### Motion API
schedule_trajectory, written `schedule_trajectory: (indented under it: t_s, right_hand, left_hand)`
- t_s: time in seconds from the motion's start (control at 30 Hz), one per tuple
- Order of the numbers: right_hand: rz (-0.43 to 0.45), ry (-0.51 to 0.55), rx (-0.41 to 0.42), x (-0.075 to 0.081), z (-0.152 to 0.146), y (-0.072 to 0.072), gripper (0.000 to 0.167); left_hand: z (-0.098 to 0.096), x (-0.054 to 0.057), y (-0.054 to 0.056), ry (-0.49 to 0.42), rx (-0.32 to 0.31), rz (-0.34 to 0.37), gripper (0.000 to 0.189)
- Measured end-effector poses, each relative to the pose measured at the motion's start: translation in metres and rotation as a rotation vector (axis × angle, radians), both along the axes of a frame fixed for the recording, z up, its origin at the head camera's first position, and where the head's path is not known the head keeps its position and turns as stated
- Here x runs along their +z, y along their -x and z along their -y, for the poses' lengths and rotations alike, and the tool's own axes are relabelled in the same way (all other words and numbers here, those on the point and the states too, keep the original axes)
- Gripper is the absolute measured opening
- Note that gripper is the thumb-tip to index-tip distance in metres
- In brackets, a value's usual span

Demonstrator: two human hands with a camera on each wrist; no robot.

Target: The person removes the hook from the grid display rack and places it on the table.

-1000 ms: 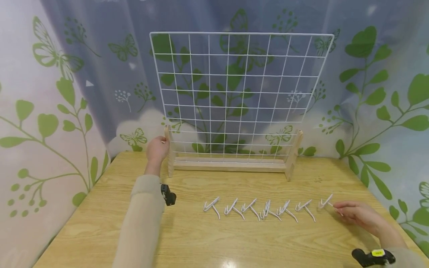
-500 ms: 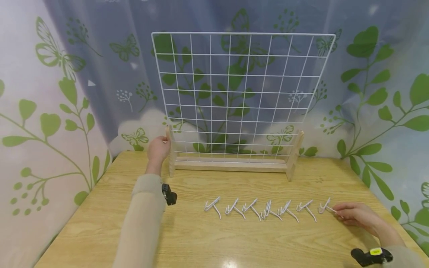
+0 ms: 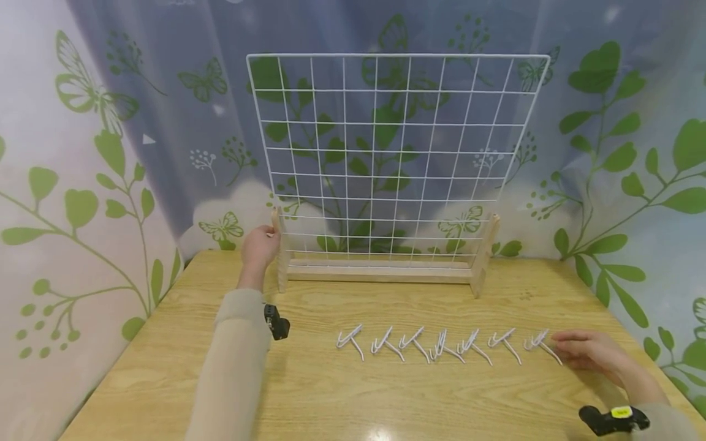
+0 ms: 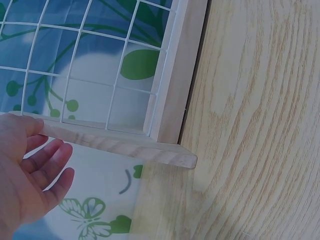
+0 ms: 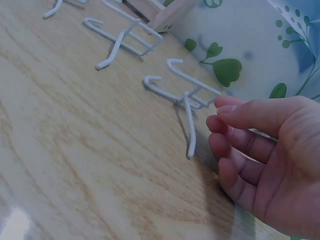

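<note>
A white wire grid panel [image 3: 391, 122] stands upright in a wooden stand [image 3: 380, 272] at the back of the table. My left hand [image 3: 260, 245] pinches the stand's left upright [image 4: 115, 145] near its top, thumb and forefinger at its edge, other fingers loosely bent. Several white wire hooks lie in a row in front of the stand. Beside the rightmost hook [image 5: 185, 95] is my right hand [image 3: 590, 355], fingertips right at the hook's end, fingers loosely bent and nothing gripped. That hook's long prong [image 5: 190, 130] points away from the fingers.
The other hooks, such as the leftmost hook [image 3: 350, 340] and the one next to the rightmost [image 3: 503, 343], extend leftward along the wooden table [image 3: 309, 392]. A leaf-patterned curtain [image 3: 209, 153] hangs close behind the grid and at both sides.
The rightmost hook has turned so its prong points down to the right, like its neighbours. My right fingers have let go of that prong. The left hand stays on the stand.
</note>
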State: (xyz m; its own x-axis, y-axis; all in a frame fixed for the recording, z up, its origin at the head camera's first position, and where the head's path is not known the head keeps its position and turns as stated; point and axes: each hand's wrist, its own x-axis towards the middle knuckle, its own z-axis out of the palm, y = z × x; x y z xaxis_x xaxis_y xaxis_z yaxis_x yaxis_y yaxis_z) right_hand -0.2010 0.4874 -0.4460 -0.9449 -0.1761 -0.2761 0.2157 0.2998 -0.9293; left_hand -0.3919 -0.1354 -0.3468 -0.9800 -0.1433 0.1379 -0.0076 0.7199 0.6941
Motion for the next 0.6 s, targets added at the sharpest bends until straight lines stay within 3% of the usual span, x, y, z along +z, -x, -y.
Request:
schedule_trajectory:
  t_s: [0.17, 0.4, 0.5, 0.6]
  right_hand:
    - [-0.034, -0.053, -0.006, 0.005, 0.007, 0.003, 0.024]
    - [-0.093, -0.042, 0.043, 0.02, 0.015, 0.01, 0.024]
    - [-0.15, -0.094, 0.037, 0.026, 0.02, 0.012, 0.021]
    - [-0.218, -0.178, 0.001, 0.034, 0.028, 0.016, 0.033]
  left_hand:
    - [0.003, 0.0, -0.001, 0.001, -0.003, -0.008, 0.04]
    - [0.006, 0.001, -0.001, 0.048, -0.025, -0.018, 0.038]
    - [0.009, 0.002, -0.002, 0.072, -0.028, -0.02, 0.036]
    - [0.012, 0.004, -0.004, 0.104, -0.029, -0.031, 0.035]
